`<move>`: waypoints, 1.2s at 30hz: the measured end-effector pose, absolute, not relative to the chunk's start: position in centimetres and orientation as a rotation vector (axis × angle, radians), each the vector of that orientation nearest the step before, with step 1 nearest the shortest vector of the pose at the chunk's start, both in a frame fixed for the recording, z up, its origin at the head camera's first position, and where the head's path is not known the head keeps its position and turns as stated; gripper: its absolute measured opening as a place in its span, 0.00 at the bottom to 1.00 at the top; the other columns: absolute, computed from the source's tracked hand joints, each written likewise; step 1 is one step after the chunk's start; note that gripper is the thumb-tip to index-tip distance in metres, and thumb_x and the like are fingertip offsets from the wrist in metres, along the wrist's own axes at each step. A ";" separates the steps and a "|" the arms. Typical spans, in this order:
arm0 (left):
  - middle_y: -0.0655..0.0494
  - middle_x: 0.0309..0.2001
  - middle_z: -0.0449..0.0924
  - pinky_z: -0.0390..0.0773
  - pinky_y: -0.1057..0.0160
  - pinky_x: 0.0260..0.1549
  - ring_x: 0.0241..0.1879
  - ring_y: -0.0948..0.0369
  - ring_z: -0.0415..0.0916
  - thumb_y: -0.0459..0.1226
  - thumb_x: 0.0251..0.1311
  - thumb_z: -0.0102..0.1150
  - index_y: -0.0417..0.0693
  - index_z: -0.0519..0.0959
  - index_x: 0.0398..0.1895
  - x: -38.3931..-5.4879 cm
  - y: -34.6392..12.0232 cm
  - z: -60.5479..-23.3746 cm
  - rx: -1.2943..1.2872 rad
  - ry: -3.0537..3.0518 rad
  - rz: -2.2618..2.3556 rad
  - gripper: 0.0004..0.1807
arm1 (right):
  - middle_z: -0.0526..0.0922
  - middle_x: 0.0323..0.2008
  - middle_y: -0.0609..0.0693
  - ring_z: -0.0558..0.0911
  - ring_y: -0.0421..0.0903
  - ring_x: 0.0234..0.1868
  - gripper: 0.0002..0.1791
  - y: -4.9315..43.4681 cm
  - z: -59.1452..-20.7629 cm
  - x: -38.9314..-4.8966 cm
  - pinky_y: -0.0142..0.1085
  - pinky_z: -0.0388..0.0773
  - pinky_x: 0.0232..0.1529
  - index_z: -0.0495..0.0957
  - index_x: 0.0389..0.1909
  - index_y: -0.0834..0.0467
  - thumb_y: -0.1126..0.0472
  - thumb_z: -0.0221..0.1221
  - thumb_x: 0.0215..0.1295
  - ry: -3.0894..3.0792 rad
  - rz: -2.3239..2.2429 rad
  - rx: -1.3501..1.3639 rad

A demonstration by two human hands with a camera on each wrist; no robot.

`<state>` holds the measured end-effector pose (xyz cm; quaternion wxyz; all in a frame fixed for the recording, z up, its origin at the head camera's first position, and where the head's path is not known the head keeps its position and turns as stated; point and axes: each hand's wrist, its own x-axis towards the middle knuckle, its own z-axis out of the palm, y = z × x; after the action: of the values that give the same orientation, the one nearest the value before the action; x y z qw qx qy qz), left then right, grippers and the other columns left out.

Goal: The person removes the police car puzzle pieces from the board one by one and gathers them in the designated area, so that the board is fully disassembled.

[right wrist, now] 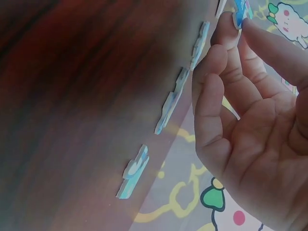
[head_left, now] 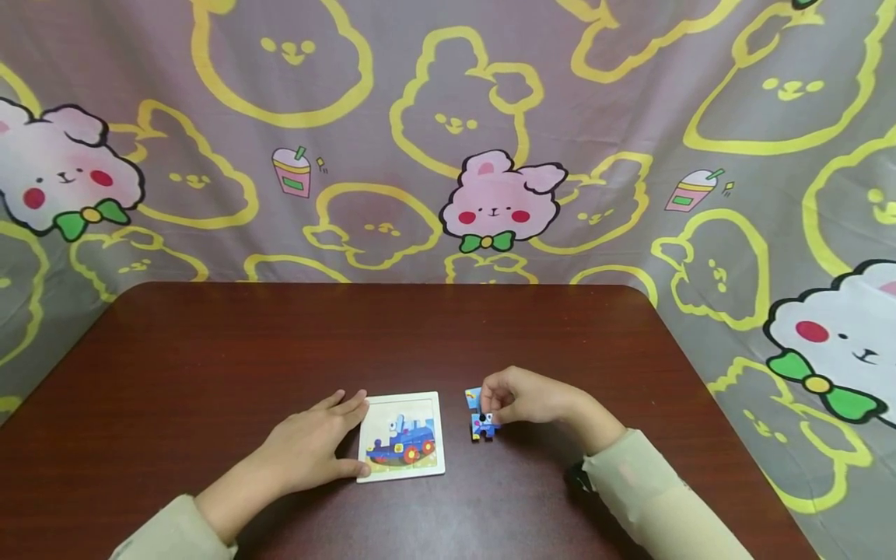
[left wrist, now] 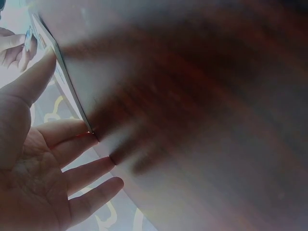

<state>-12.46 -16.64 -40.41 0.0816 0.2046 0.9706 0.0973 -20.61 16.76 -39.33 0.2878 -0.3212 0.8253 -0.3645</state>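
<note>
Left hand (head_left: 311, 451) flat, steadying puzzle board (head_left: 403, 435); right hand (head_left: 525, 397) pinching puzzle piece (head_left: 473, 398), partly hidden; loose pieces (head_left: 483, 426) on counter (head_left: 210, 350) blurred.

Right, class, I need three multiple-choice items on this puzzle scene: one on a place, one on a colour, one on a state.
1. Where does the white square puzzle board with the train picture lie?
A. On the dark red-brown wooden table
B. On the patterned cloth
C. In a box

2. What colour is the train on the board?
A. Green
B. Blue
C. Black

3. What is the right hand doing?
A. Lying flat on the table
B. Pinching a small blue puzzle piece
C. Pressing on the board

Answers: 1 A, the board lies flat on the table beside the left hand; 2 B, the engine body is blue with red wheels; 3 B, fingertips are closed on the piece, with more loose pieces beneath.
</note>
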 end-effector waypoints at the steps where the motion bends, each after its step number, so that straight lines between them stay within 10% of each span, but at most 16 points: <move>1: 0.49 0.72 0.67 0.76 0.36 0.53 0.71 0.42 0.64 0.59 0.47 0.72 0.42 0.71 0.69 -12.5 -16.6 -40.4 0.611 2.898 0.291 0.48 | 0.75 0.24 0.44 0.72 0.37 0.27 0.05 16.8 -39.4 -20.6 0.27 0.69 0.29 0.78 0.32 0.63 0.75 0.61 0.60 2.199 -0.975 -0.857; 36: 0.49 0.74 0.65 0.75 0.34 0.53 0.73 0.43 0.62 0.60 0.49 0.70 0.44 0.70 0.70 -12.6 -16.8 -40.5 0.586 2.883 0.283 0.49 | 0.81 0.27 0.46 0.76 0.38 0.29 0.06 14.8 -39.3 -20.7 0.30 0.75 0.34 0.80 0.40 0.62 0.71 0.63 0.62 2.309 -0.910 -0.969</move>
<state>-12.64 -16.76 -40.52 0.0930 0.1974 0.9712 0.0952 -20.66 14.80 -39.29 0.2365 -0.3535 0.8420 -0.3318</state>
